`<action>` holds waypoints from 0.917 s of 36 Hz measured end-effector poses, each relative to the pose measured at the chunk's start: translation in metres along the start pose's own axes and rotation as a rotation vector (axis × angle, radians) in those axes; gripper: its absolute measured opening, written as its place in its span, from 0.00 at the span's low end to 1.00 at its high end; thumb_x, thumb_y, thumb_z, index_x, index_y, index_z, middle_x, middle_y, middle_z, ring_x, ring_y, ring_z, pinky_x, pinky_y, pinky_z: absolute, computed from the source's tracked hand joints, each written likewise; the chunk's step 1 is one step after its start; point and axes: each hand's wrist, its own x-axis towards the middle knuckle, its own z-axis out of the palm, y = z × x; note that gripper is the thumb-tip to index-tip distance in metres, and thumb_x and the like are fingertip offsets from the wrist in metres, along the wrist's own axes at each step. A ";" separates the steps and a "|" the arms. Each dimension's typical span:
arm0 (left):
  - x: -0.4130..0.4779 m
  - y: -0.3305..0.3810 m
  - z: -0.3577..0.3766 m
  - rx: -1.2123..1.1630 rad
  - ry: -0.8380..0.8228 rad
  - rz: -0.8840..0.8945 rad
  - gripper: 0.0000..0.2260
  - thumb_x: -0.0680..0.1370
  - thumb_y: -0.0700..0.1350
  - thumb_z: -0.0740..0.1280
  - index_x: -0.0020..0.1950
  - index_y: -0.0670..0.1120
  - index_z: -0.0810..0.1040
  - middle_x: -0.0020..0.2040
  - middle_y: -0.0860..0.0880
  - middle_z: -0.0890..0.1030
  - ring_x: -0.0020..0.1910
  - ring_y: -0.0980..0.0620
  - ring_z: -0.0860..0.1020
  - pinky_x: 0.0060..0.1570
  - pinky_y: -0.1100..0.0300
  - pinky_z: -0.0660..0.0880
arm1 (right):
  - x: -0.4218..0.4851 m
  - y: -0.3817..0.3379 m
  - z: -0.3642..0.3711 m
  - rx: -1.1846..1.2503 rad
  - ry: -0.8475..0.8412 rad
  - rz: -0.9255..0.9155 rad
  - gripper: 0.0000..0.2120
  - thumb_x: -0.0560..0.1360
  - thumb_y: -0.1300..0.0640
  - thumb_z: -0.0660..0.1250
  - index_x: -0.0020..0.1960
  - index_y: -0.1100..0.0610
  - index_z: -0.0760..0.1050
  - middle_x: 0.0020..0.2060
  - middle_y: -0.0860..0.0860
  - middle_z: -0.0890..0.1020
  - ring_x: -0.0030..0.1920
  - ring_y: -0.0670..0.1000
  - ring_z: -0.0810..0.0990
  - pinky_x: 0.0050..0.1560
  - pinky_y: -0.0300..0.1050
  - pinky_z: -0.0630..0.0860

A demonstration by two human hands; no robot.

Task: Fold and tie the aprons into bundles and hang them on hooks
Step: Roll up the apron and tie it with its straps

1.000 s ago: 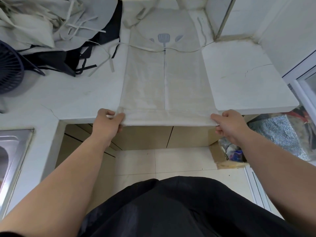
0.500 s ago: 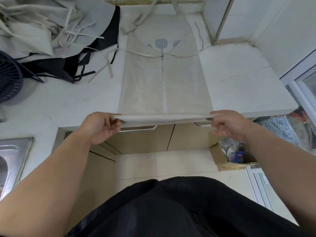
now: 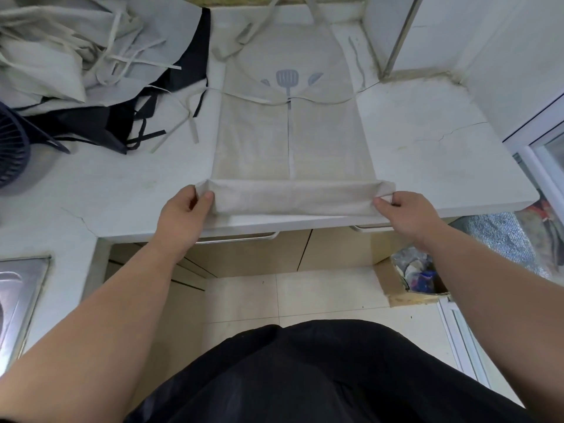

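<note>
Between left grip [image 3: 183,210], right grip [image 3: 407,213], seemingly-rolled apron [image 3: 293,198]

white cracked counter [image 3: 427,154] above beige cabinets [image 3: 253,261], tiled floor [image 3: 290,300].

left hand [image 3: 183,216]: thumb and curled fingers pinch the left end of the folded apron hem [image 3: 293,198] | right hand [image 3: 407,213]: pinches the right end, knuckles up | forearms: bare, stretched forward, well apart, hands level with each other
</note>
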 end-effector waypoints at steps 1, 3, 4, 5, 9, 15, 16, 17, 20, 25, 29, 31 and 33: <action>0.002 0.000 0.002 0.047 -0.001 -0.004 0.17 0.81 0.51 0.60 0.44 0.37 0.68 0.37 0.46 0.69 0.36 0.49 0.66 0.35 0.56 0.62 | 0.002 -0.001 0.001 -0.003 0.001 0.000 0.21 0.79 0.53 0.61 0.32 0.56 0.57 0.28 0.52 0.62 0.31 0.51 0.61 0.32 0.47 0.56; 0.006 -0.001 0.006 0.152 0.005 -0.017 0.16 0.82 0.51 0.58 0.44 0.38 0.68 0.36 0.46 0.69 0.36 0.48 0.66 0.34 0.55 0.62 | 0.006 -0.005 0.003 -0.074 -0.012 -0.002 0.22 0.80 0.54 0.60 0.31 0.56 0.55 0.28 0.52 0.60 0.30 0.51 0.59 0.32 0.47 0.55; 0.009 -0.002 0.007 0.208 0.008 -0.029 0.16 0.82 0.51 0.58 0.44 0.38 0.68 0.36 0.46 0.70 0.37 0.47 0.67 0.35 0.54 0.62 | 0.008 -0.007 0.003 -0.127 -0.026 0.000 0.22 0.80 0.54 0.59 0.31 0.56 0.54 0.28 0.52 0.60 0.29 0.51 0.59 0.31 0.47 0.55; 0.011 -0.002 0.009 0.259 0.014 -0.039 0.16 0.82 0.51 0.57 0.44 0.39 0.68 0.36 0.46 0.71 0.39 0.45 0.69 0.36 0.54 0.63 | 0.010 -0.010 0.003 -0.177 -0.040 0.003 0.23 0.80 0.53 0.58 0.30 0.56 0.55 0.28 0.52 0.60 0.29 0.51 0.60 0.30 0.46 0.55; 0.022 -0.004 0.013 0.314 0.045 -0.105 0.12 0.80 0.53 0.61 0.50 0.43 0.70 0.44 0.46 0.76 0.46 0.44 0.72 0.44 0.56 0.66 | 0.016 -0.015 0.005 -0.324 -0.063 0.015 0.22 0.81 0.53 0.55 0.30 0.57 0.57 0.28 0.52 0.62 0.29 0.50 0.61 0.29 0.43 0.56; 0.025 -0.006 0.015 0.376 0.112 -0.074 0.12 0.78 0.52 0.64 0.49 0.43 0.73 0.43 0.44 0.78 0.46 0.43 0.75 0.42 0.57 0.68 | 0.021 -0.015 0.008 -0.407 -0.075 0.040 0.21 0.81 0.51 0.54 0.32 0.58 0.60 0.31 0.53 0.66 0.39 0.56 0.69 0.39 0.45 0.62; 0.025 -0.006 0.015 0.382 0.112 -0.072 0.12 0.78 0.52 0.63 0.48 0.43 0.74 0.42 0.45 0.78 0.45 0.42 0.74 0.42 0.57 0.67 | 0.021 -0.015 0.008 -0.410 -0.072 0.037 0.21 0.81 0.51 0.55 0.31 0.58 0.60 0.31 0.53 0.66 0.36 0.55 0.68 0.36 0.45 0.62; 0.026 -0.007 0.015 0.384 0.106 -0.077 0.12 0.79 0.52 0.63 0.47 0.43 0.74 0.41 0.45 0.78 0.45 0.43 0.74 0.41 0.57 0.67 | 0.022 -0.014 0.008 -0.409 -0.067 0.035 0.22 0.81 0.52 0.55 0.31 0.58 0.59 0.30 0.53 0.65 0.33 0.53 0.67 0.33 0.46 0.60; 0.030 -0.006 0.011 0.353 0.056 -0.098 0.14 0.81 0.51 0.59 0.43 0.43 0.74 0.37 0.46 0.75 0.42 0.43 0.72 0.38 0.57 0.65 | 0.023 -0.014 0.008 -0.415 -0.059 0.038 0.22 0.81 0.52 0.55 0.30 0.59 0.60 0.29 0.53 0.65 0.30 0.50 0.64 0.29 0.43 0.58; 0.035 -0.004 0.007 0.338 0.011 -0.102 0.16 0.82 0.48 0.57 0.37 0.41 0.70 0.33 0.46 0.71 0.38 0.45 0.69 0.33 0.56 0.62 | 0.025 -0.016 0.009 -0.395 -0.055 0.087 0.19 0.80 0.54 0.55 0.31 0.59 0.61 0.30 0.53 0.66 0.31 0.50 0.65 0.29 0.44 0.59; 0.035 -0.001 0.009 0.440 -0.001 -0.089 0.15 0.83 0.48 0.55 0.40 0.41 0.70 0.40 0.43 0.74 0.43 0.43 0.71 0.40 0.56 0.65 | 0.028 -0.015 0.011 -0.385 -0.053 0.107 0.18 0.80 0.55 0.56 0.32 0.60 0.63 0.31 0.53 0.68 0.32 0.50 0.66 0.32 0.44 0.60; 0.031 0.002 0.013 0.470 0.048 -0.095 0.13 0.82 0.48 0.56 0.50 0.39 0.72 0.48 0.40 0.76 0.46 0.41 0.73 0.43 0.54 0.67 | 0.028 -0.013 0.011 -0.369 -0.024 0.109 0.18 0.79 0.54 0.57 0.33 0.60 0.62 0.31 0.53 0.68 0.34 0.53 0.69 0.31 0.44 0.61; 0.026 0.005 0.017 0.499 0.117 -0.092 0.14 0.81 0.46 0.60 0.61 0.38 0.69 0.57 0.37 0.72 0.54 0.37 0.73 0.46 0.49 0.69 | 0.025 -0.014 0.012 -0.324 0.056 0.095 0.13 0.78 0.54 0.59 0.40 0.62 0.65 0.38 0.54 0.71 0.41 0.57 0.71 0.37 0.45 0.66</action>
